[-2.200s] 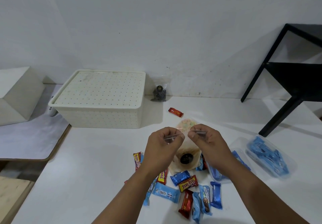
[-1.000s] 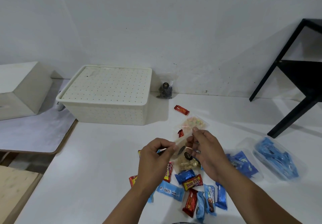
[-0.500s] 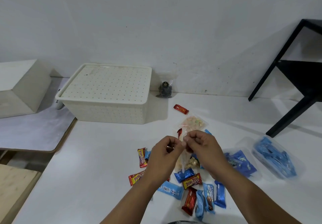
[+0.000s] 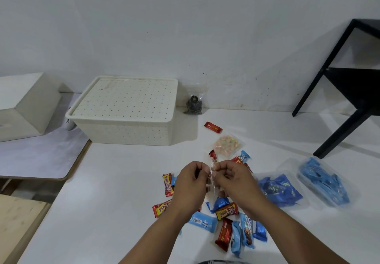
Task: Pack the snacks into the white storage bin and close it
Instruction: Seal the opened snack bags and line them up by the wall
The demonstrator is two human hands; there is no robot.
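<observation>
White storage bin (image 4: 125, 117) (lid on), snacks (image 4: 226, 212) outside.

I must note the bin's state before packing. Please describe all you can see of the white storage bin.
The white storage bin is a rectangular box that looks like plastic, with rows of small holes in its walls and its flat lid. The lid is on, so it is closed. It sits upright at the back of the white table, near the wall. No hand touches it.
</observation>
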